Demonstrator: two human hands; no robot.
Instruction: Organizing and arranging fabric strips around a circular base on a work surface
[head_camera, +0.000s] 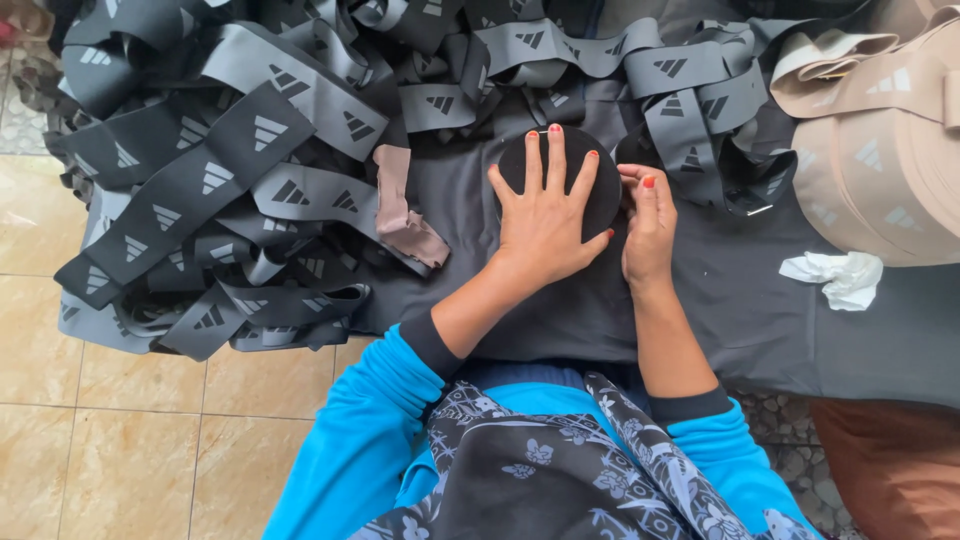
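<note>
Flat under the left hand (545, 215) lies a round black disc (600, 190), a roll of elastic band or a cut pad by its look, resting on the dark grey cloth (700, 300) that covers the worktop, about midway along its width and a little back from the near edge. The left hand is spread wide, palm down, fingers splayed across the disc's top, pressing rather than gripping. The right hand (648, 225) is curled against the disc's right rim, thumb and fingertips pinching at the edge; whether it nips a loose end or only the rim I cannot tell.

Judging by the material, the disc should be light, soft and a little springy, and a wound roll would tend to loosen if lifted by its face. The rim, between thumb and fingers on opposite sides, looks the surer place to hold.

Room is tight to the back and left: a heap of grey printed elastic bands (230, 170) crowds the far left corner and spills over the left edge toward the tiled floor (130, 430). A brown scrap of fabric (405, 215) lies just left of the hands. Beige elastic bands (880, 150) pile up at the far right, with a crumpled white tissue (838, 278) near them. Open cloth lies toward the near edge.
</note>
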